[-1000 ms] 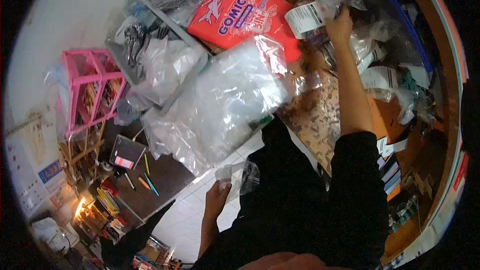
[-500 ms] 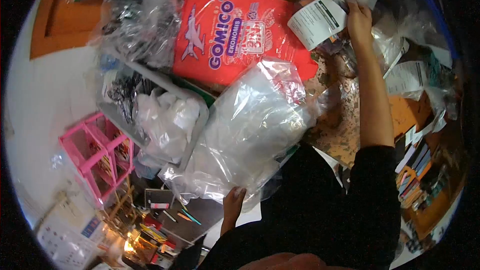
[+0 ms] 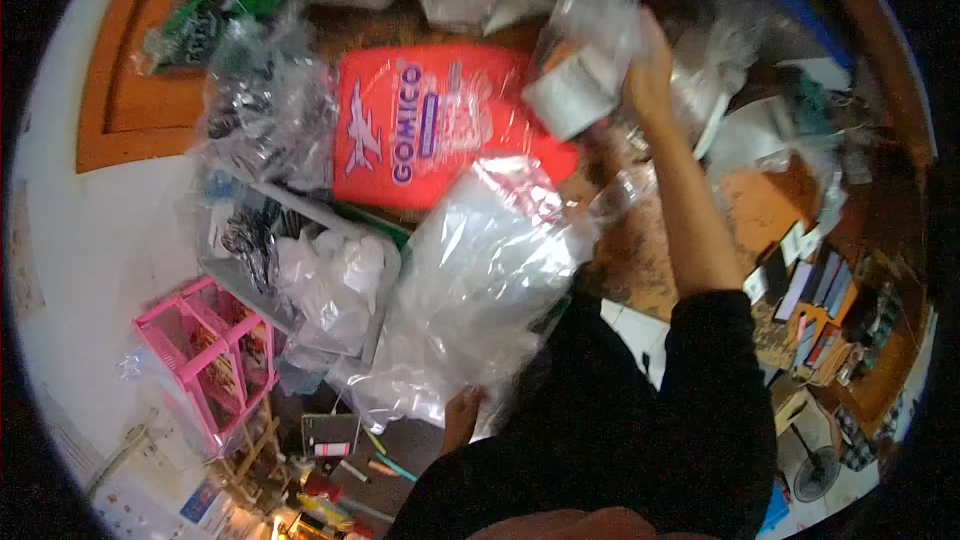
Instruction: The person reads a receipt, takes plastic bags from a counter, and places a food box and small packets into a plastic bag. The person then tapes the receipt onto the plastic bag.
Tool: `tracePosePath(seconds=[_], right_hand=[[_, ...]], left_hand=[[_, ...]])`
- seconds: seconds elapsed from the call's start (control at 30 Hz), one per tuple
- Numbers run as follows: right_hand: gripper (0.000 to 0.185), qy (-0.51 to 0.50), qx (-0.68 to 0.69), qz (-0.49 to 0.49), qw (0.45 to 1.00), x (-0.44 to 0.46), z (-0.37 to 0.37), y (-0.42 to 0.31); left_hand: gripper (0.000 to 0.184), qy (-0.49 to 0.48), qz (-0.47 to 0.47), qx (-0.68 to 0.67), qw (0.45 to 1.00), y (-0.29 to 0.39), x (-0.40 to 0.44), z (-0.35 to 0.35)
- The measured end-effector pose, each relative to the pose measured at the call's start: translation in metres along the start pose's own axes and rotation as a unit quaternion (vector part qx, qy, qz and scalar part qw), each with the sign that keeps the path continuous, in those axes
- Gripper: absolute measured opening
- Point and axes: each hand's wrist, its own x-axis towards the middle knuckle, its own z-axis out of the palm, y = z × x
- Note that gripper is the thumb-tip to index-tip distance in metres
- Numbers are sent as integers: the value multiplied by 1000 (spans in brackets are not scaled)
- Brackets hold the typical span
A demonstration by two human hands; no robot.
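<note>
- Gripping a small clear bag (image 3: pixel 598 15) with the right hand (image 3: pixel 650 70), fingers closed on the plastic, up near the far side of the desk (image 3: pixel 635 260).
- Showing a white label (image 3: pixel 572 95) just below that bag, too blurry to read.
- Touching the near edge of the big clear plastic pack (image 3: pixel 480 270) with the left hand (image 3: pixel 463 412). Can't tell if the fingers are apart or pinching, honestly, with so much shiny plastic around them.
- Lying slanted across the middle, that big pack, overlapping the lower edge of a bright red GOMICO pack (image 3: pixel 430 125).
- Sitting just left of the big pack, a grey bin (image 3: pixel 385 305) stuffed with white plastic bags (image 3: pixel 335 275) and some black plastic (image 3: pixel 250 245).
- Standing below and left of the bin, a pink rack (image 3: pixel 215 365), kinda tilted in this view.
- Heaped beyond the bin, more crinkly clear bags (image 3: pixel 265 110), plus a green packet (image 3: pixel 205 30) near them.
- Lying low in the view, a few pens (image 3: pixel 390 467) on a dark surface (image 3: pixel 425 440).
</note>
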Motion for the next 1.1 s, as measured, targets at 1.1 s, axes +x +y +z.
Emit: tracePosePath(seconds=[1.1], right_hand=[[28,102,-218,-160,957,333,-218,-267]], left_hand=[[54,-397,143,-387,820,100,-198,-91]])
